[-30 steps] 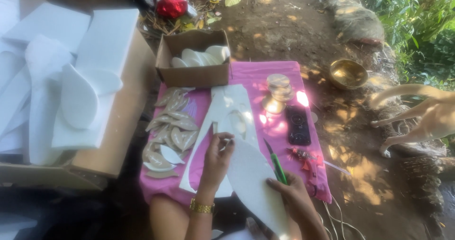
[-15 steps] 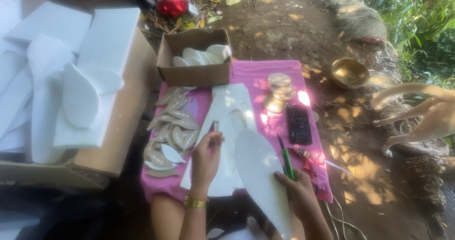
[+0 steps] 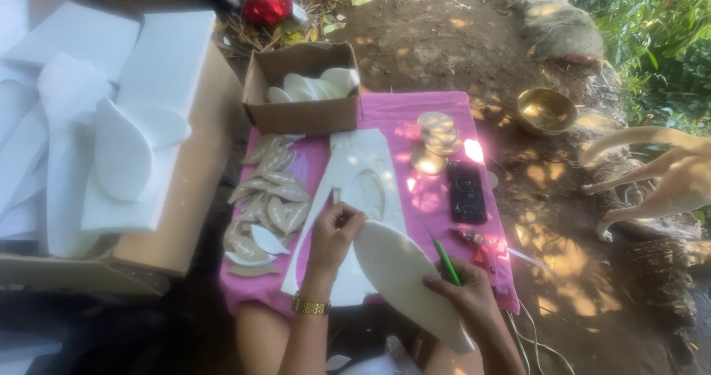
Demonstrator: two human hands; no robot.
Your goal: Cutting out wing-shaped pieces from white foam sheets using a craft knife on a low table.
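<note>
A large leaf-shaped white foam piece (image 3: 404,279) is pinched between both hands: its upper tip is gripped by the left hand (image 3: 335,234), fingers closed on it, and its right edge is clasped by the right hand (image 3: 461,295), in which a green pen (image 3: 444,259) is also held. The long axis of the piece runs from eleven o'clock to five o'clock, away from the left hand and under the right. Beneath it a white foam sheet with cut-outs (image 3: 363,175) is spread on the pink cloth (image 3: 400,112). Smaller leaf cut-outs (image 3: 270,205) are heaped at nine o'clock, a cardboard box (image 3: 304,86) at twelve, a dark phone (image 3: 466,191) at two.
</note>
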